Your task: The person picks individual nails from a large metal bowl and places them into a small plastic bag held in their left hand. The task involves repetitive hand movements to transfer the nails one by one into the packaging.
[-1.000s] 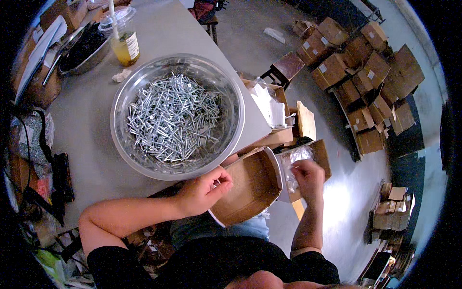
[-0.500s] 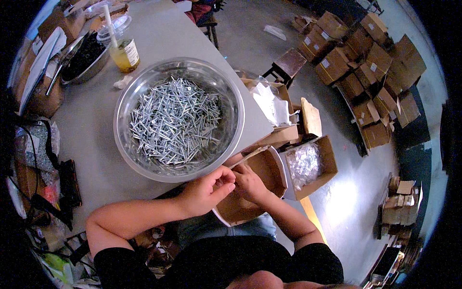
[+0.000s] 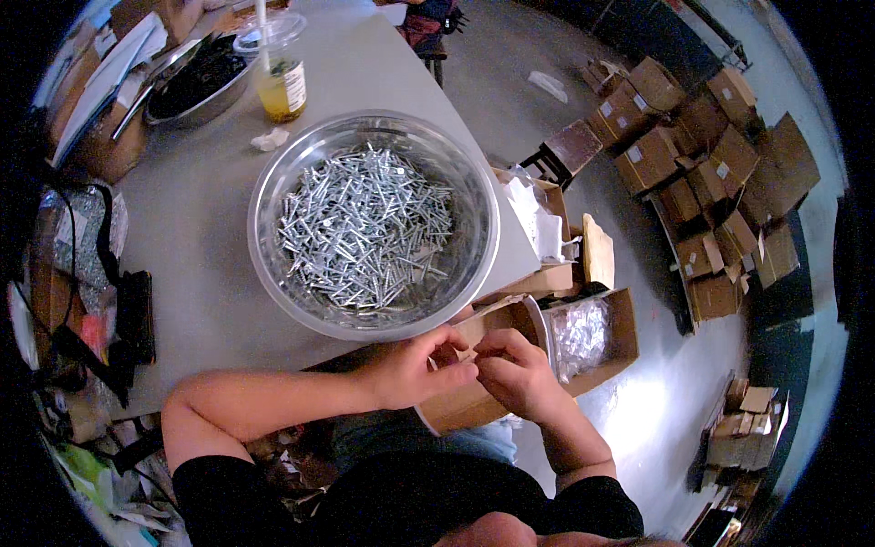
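Observation:
A large steel bowl (image 3: 266, 273) full of silvery screws (image 3: 365, 228) stands on the grey table near its front right corner. Just past the bowl's near rim, my left hand (image 3: 415, 369) is closed, thumb and fingertips curled into a pinch. My right hand (image 3: 518, 372) meets it, fingers also pinched. Whatever lies between the fingertips is too small to make out. Below both hands sits an open brown cardboard box (image 3: 447, 417) over my lap, its inside partly hidden by them.
A box of clear plastic bags (image 3: 583, 339) stands to the right, with another holding white paper (image 3: 540, 223) beyond. At the back left are a drink cup (image 3: 281, 89) and a basin of black things (image 3: 196, 87). Stacked cartons (image 3: 702, 182) fill the far right.
My right hand has come up out of the cardboard box and now meets the left hand's fingertips. The view has shifted, so the bowl appears farther right.

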A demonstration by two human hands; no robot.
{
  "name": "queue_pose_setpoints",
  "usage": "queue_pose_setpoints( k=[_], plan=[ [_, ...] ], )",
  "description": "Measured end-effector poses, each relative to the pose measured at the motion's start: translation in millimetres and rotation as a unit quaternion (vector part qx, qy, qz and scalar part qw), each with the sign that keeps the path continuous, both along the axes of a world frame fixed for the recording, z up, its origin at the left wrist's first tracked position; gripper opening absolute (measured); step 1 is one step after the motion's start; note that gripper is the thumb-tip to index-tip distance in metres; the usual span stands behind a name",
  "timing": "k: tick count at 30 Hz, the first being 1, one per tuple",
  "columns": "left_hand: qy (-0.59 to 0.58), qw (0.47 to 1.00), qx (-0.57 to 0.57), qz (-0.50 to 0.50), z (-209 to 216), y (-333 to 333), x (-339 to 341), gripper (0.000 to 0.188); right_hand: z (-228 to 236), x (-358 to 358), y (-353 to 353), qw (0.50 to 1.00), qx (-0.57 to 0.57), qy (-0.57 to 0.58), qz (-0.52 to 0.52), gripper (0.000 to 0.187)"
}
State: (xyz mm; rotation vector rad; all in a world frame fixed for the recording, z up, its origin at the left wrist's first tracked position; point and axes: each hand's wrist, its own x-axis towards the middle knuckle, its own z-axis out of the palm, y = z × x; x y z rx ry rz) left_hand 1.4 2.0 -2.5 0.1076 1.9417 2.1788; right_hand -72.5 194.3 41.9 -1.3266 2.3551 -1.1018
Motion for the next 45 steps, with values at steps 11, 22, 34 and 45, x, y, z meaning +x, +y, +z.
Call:
queue_pose_setpoints(
  k=[11,22,34,45],
  plan=[
    [0.111,0.991,-0.078,0.015,-14,1,-1,0.012,83,-58,-62,0.983,0.031,0.138,0.114,0.017],
    [0.136,0.979,-0.149,0.031,-7,0,0,0.015,52,-101,-148,0.865,0.337,0.291,0.231,0.016],
    [0.142,0.980,-0.132,0.037,-3,0,0,0.024,90,-87,-121,0.965,0.147,0.160,0.148,0.012],
    [0.061,0.995,0.075,0.023,-13,5,-3,0.018,38,-35,1,0.976,0.093,-0.132,0.147,0.017]
  ],
)
